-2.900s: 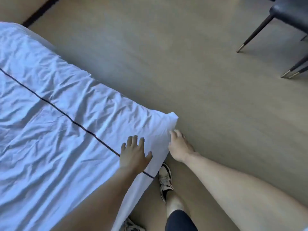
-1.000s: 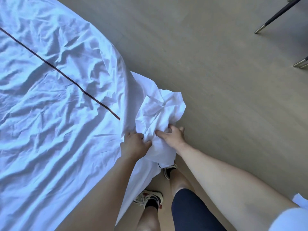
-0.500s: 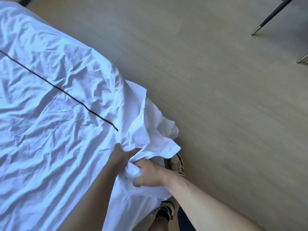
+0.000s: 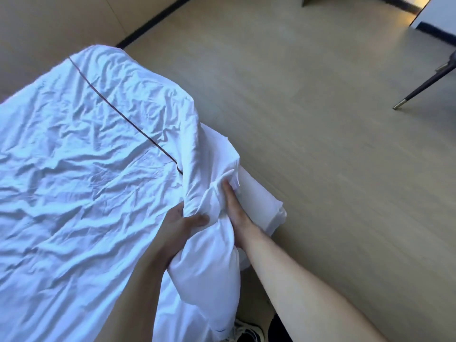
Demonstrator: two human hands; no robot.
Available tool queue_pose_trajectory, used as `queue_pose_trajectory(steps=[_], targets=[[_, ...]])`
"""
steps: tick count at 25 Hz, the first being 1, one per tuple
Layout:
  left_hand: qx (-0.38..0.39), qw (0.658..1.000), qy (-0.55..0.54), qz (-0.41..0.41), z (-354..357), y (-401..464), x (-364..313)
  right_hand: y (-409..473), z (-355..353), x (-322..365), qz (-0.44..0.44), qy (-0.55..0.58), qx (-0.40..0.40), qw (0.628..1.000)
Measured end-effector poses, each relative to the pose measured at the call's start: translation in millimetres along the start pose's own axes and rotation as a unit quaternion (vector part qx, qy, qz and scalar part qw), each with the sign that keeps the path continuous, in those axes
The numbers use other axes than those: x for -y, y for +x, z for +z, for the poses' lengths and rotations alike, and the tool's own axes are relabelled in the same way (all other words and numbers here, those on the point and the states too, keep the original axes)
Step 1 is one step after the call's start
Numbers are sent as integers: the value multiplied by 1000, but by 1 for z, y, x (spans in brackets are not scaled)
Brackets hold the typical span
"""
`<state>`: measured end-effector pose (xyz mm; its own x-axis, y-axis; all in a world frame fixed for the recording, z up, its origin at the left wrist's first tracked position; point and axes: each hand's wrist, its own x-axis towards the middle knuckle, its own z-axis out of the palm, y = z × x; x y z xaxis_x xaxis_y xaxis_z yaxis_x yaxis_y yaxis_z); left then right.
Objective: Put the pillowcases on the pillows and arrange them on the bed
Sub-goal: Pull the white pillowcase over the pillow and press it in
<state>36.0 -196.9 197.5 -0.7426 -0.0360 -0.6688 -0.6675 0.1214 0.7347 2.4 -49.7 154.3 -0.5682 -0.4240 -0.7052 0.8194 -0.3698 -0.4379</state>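
Note:
A big wrinkled white pillowcase (image 4: 81,169) with a thin dark piping line covers the left of the view, with a pillow bulging inside it. My left hand (image 4: 182,220) is shut on a bunch of the case's open end. My right hand (image 4: 233,206) lies flat with its fingers pushed into the fabric folds (image 4: 217,169) at the opening, pressing against the white pillow corner (image 4: 256,198). More white cloth (image 4: 209,272) hangs down between my forearms. The fingertips of my right hand are hidden in the folds.
Light wooden floor (image 4: 333,169) fills the right side. A dark chair leg with a metal tip (image 4: 419,90) stands at the far right. A dark baseboard (image 4: 153,18) runs at the top left. My shoe (image 4: 246,332) shows at the bottom.
The flat case corner was gathered up into a bunch. My right hand moved from gripping the bunch to sliding forward into the opening; the view tilted up, showing more floor and the far end.

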Motion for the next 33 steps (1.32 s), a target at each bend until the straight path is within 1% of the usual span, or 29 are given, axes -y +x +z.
queue_pose_trajectory(steps=[1,3,5,7,8,10,11,12,13,14,15,16,17,18,19,20,21,22,23,24,25,26,27,28,29,30,31,32,33], targets=[[1,1000,-1,1,-12,-15,2,-1,25,4,10,-60,2,998],[-21,1000,-7,6,-33,-47,10,6,67,-9,24,-205,-1,979],[-73,997,1,5,-43,-71,30,7,99,-29,4,-319,-55,946],[-153,986,-53,-43,-59,-98,60,-3,127,-60,3,-359,-76,930],[-171,977,-108,-66,-68,-109,76,-11,136,-75,15,-361,-78,929],[-165,954,-226,-104,-87,-123,107,-22,151,-101,47,-370,-73,925],[-156,949,-251,-111,-96,-129,120,-24,155,-113,56,-397,-65,914],[-156,949,-251,-113,-103,-136,125,-26,157,-122,58,-423,-66,902],[-157,952,-234,-118,-110,-139,129,-29,159,-128,60,-421,-70,902],[-166,955,-218,-115,-117,-143,133,-30,158,-135,63,-393,-64,915],[-174,958,-201,-111,-124,-145,136,-32,152,-141,75,-326,-52,941],[-177,961,-189,-99,-132,-145,137,-34,142,-147,96,-221,-48,969],[-177,965,-173,-93,-140,-144,139,-34,127,-153,119,-147,-72,979],[-175,968,-155,-87,-145,-142,140,-29,105,-155,132,-116,-117,977],[-176,972,-130,-86,-149,-142,140,-26,87,-154,131,-154,-193,960],[-184,975,-87,-88,-149,-140,141,-20,68,-153,139,-237,-268,923],[-192,977,-25,-92,-147,-138,143,-17,56,-148,142,-321,-344,871],[-196,975,40,-96,-145,-134,147,-14,53,-142,136,-360,-396,834],[-192,970,106,-105,-141,-129,153,-13,59,-138,89,-398,-415,814],[-181,963,167,-112,-137,-125,159,-10,66,-134,1,-452,-401,797],[-172,954,216,-118,-131,-122,165,-12,79,-131,-82,-509,-350,782],[-168,944,258,-119,-125,-121,169,-13,89,-131,-146,-556,-283,768],[-173,934,291,-116,-120,-120,171,-13,97,-135,-170,-593,-209,759],[-184,926,312,-109,-114,-121,170,-14,103,-143,-158,-628,-140,749],[-197,923,314,-102,-108,-122,169,-15,109,-153,-112,-648,-86,748],[-209,926,300,-94,-102,-124,166,-15,112,-162,-37,-650,-57,757],[-214,933,275,-88,-95,-124,165,-13,115,-167,46,-623,-52,779],[-213,942,247,-77,-87,-125,164,-12,120,-167,109,-580,-54,806],[-214,951,215,-66,-77,-127,165,-6,122,-164,156,-556,-45,815]])
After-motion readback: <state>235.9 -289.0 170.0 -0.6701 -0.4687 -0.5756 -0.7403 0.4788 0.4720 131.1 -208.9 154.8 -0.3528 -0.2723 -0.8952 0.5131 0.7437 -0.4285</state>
